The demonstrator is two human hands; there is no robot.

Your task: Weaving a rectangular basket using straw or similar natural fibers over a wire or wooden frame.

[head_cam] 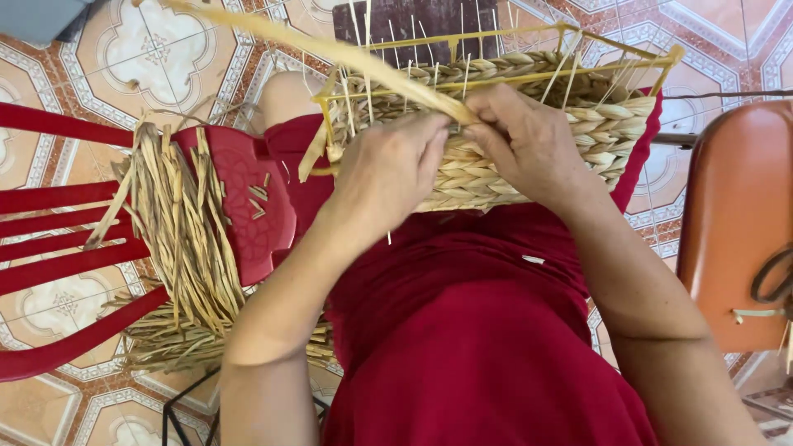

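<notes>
Pinching straw strand (330, 49) against woven basket (529, 124): left hand (388, 169), right hand (529, 140); fingertips seemingly curled, knuckles up.

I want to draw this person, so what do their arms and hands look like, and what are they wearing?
Both arms are bare, with no sleeves reaching the forearms. The left hand and right hand show no gloves, rings, bracelets or watch. The person wears a plain dark red garment.

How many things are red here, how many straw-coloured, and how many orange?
Red: 2, the chair and the dress.
Straw-coloured: 3, the basket, the strand that both hands hold, left hand and right hand, and the bundle on the chair.
Orange: 1, the seat at the right edge.
Total: 6
</notes>
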